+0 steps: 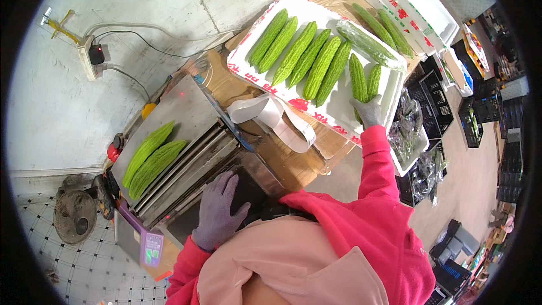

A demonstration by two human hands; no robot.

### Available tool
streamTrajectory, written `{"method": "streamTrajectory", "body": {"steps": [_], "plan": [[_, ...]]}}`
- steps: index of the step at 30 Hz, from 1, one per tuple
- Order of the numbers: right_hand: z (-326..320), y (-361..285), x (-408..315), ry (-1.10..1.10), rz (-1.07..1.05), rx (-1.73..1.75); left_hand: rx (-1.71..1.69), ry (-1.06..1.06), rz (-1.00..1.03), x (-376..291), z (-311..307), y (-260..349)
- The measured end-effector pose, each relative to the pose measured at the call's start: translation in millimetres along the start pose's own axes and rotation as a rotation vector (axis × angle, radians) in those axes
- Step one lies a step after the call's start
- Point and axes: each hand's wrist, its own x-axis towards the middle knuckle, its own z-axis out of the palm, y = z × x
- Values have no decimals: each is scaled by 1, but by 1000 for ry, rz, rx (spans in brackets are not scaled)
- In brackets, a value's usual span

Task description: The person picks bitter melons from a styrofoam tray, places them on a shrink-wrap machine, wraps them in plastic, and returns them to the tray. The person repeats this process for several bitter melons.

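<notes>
In a white foam box [258, 42] with red writing lie several green bitter melons [322, 67] side by side. My right hand [367, 112], in a grey glove, is on two smaller bitter melons [358, 78] at the box's right part; its fingers partly hide their lower ends. My left hand [220, 209], in a purple-grey glove, rests spread over the dark front plate of a metal wrapping machine [192, 108], holding nothing. Two lighter bitter melons [148, 148] lie on that machine's steel top. A plastic-wrapped green vegetable [370, 46] lies across the foam box's upper right.
A loop of white label strip [275, 120] lies on the wooden table [292, 163]. Two long green vegetables [383, 27] lie behind the box. A purple scale [146, 243] and a fan [75, 216] stand lower left. Black crates [432, 97] and plastic-bagged produce [406, 131] are at right.
</notes>
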Motion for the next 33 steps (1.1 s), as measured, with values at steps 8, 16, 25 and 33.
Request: {"method": "streamTrajectory", "body": {"steps": [8, 16, 25, 33], "plan": [[-22, -79, -24, -138, -234, -611, -18, 134, -168, -29, 2, -6], [52, -133, 16, -135, -749, -16, -80, 119, -204, -31, 9, -5], [101, -171, 49, -253, -754, -326, -109, 157, -342, -48, 16, -15], [93, -173, 56, -355, -747, -298, -115, 151, -341, -45, 20, -18]]}}
